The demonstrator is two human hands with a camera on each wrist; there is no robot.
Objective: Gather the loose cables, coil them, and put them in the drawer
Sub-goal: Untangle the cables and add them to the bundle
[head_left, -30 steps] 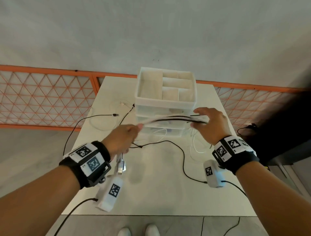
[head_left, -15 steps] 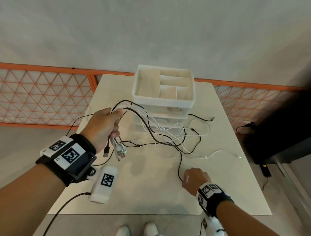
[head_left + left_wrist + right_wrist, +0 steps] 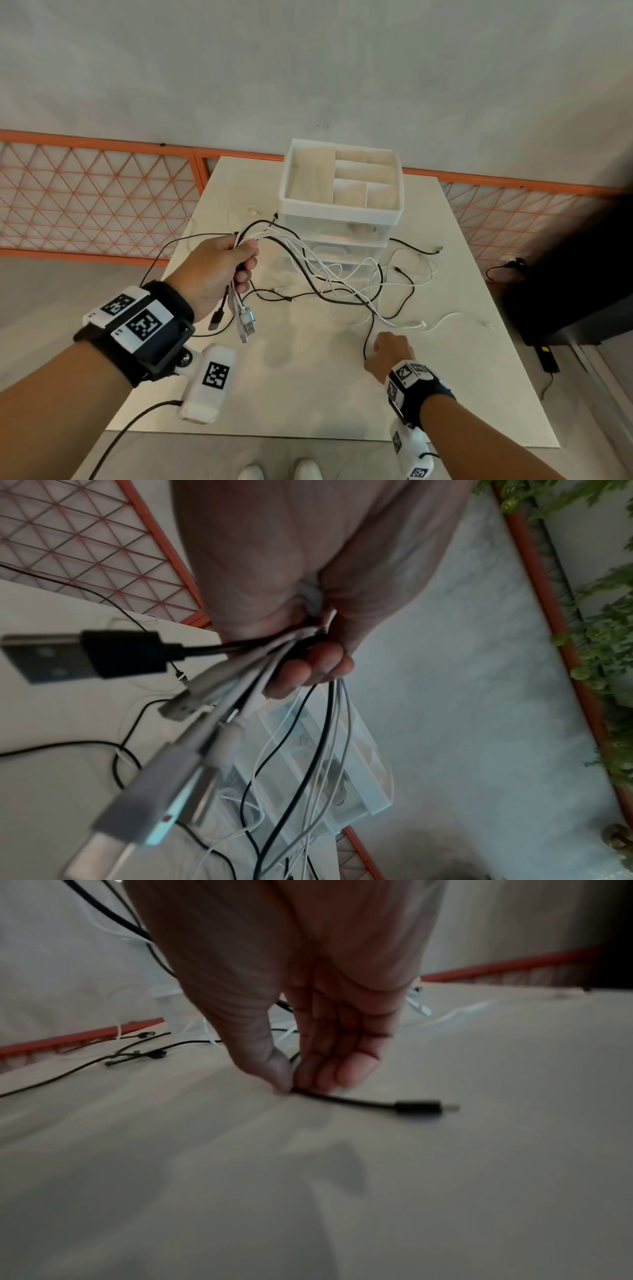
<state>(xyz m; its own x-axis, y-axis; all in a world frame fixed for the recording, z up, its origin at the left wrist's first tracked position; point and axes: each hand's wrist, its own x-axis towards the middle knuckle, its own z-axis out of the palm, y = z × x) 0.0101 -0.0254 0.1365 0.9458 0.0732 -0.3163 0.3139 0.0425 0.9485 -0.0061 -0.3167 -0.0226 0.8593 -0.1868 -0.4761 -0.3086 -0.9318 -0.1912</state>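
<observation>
Left hand (image 3: 219, 270) raised above the table (image 3: 308, 394), fingers curled tight round a bundle of black and white cables (image 3: 294, 255); plug ends hang just below the fist, the rest trails down past the fingertips toward the drawer unit (image 3: 342, 212). Right hand (image 3: 390, 354) low on the table, thumb and fingertips pinching a black cable (image 3: 349, 1101), its plug lying just beyond the fingertips.

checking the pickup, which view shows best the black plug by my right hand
The right wrist view: the black plug lies unhidden on the table, its cord pinched by the right hand. In the head view that hand hides it; the left wrist view misses it.
</observation>
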